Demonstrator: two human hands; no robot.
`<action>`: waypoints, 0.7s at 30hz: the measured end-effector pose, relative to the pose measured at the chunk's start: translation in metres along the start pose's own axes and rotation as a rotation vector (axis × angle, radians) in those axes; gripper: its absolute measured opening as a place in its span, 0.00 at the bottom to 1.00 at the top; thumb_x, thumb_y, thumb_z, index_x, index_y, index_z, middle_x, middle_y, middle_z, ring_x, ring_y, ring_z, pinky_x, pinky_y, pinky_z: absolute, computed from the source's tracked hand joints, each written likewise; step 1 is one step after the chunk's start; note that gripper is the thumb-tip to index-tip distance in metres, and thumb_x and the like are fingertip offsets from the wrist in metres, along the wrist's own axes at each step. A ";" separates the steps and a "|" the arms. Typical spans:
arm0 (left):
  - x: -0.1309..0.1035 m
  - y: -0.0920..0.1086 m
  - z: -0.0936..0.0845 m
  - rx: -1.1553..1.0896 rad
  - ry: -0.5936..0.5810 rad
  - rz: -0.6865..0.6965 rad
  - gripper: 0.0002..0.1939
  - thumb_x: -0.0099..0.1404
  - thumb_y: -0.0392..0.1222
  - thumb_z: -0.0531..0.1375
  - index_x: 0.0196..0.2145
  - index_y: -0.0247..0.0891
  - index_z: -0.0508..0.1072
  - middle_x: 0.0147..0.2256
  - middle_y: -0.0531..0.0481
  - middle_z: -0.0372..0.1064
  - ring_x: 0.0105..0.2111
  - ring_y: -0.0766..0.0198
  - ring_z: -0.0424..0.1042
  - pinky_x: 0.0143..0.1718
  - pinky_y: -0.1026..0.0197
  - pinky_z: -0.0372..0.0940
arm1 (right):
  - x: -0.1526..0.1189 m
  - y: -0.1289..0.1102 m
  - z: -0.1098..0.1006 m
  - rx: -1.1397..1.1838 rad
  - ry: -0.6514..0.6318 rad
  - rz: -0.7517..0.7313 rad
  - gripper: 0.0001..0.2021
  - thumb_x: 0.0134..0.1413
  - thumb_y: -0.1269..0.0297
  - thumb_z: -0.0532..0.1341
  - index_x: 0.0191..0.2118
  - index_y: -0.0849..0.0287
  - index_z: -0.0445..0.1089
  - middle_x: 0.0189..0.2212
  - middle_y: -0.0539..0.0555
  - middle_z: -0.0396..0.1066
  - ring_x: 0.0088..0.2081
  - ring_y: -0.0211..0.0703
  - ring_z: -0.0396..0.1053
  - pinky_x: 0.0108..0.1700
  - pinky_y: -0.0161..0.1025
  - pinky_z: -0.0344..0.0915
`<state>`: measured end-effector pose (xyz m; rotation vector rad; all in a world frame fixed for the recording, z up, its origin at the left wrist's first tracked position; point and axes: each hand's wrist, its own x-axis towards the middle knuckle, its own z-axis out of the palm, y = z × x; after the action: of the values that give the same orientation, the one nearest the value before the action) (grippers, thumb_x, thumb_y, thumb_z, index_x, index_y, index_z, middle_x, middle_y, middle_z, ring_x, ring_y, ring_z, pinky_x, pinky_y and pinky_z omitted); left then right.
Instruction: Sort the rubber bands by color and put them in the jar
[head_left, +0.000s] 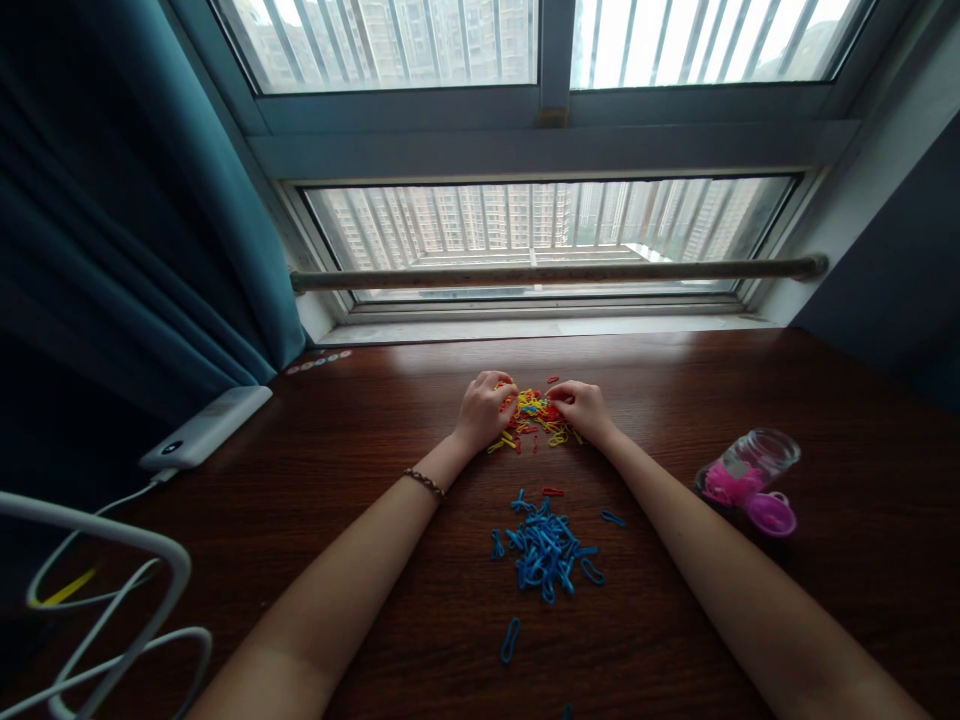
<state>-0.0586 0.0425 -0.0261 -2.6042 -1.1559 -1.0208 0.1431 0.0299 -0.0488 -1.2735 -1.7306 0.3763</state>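
Observation:
My left hand [485, 410] is at the left edge of a pile of small yellow and red plastic loop-shaped clips [534, 408], its fingers curled inward among the pieces. Across the pile, my right hand [583, 408] has thumb and fingers drawn together at its right edge. What either hand pinches is too small to make out. A few blue bits show within the mixed pile. Closer to me, between my forearms, lies a heap of blue loop-shaped clips [546, 550]. Single blue ones are scattered around it, and a red clip [553, 491] lies just behind it.
On the right a glass jar [761, 455] lies on its side with pink pieces, and a pink spoon-like piece [772, 514] is beside it. A white power bank [208, 428] with a cable is at left, near a white tubular frame [169, 550]. A window rail [555, 275] spans the back.

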 end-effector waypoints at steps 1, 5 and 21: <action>0.000 0.000 0.000 -0.016 -0.011 0.030 0.06 0.58 0.39 0.55 0.32 0.39 0.72 0.38 0.47 0.66 0.42 0.58 0.62 0.43 0.55 0.58 | 0.000 0.000 0.000 0.007 0.020 0.009 0.08 0.43 0.70 0.58 0.30 0.59 0.74 0.27 0.51 0.73 0.29 0.38 0.69 0.33 0.34 0.65; 0.000 0.000 0.002 -0.071 -0.095 0.148 0.06 0.57 0.41 0.57 0.33 0.41 0.73 0.38 0.48 0.66 0.42 0.58 0.62 0.45 0.53 0.57 | 0.001 -0.005 -0.003 0.092 0.119 0.103 0.07 0.42 0.67 0.60 0.30 0.59 0.73 0.29 0.53 0.74 0.29 0.39 0.70 0.35 0.36 0.66; 0.001 -0.008 0.007 -0.161 -0.114 0.119 0.04 0.57 0.36 0.57 0.28 0.39 0.72 0.33 0.50 0.71 0.40 0.61 0.67 0.44 0.56 0.59 | 0.003 -0.054 -0.028 0.848 -0.828 0.419 0.14 0.33 0.68 0.68 0.33 0.64 0.73 0.25 0.49 0.70 0.25 0.31 0.64 0.29 0.31 0.60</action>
<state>-0.0600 0.0515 -0.0327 -2.8507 -0.9632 -0.9914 0.1337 0.0027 0.0050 -0.8447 -1.5740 1.8642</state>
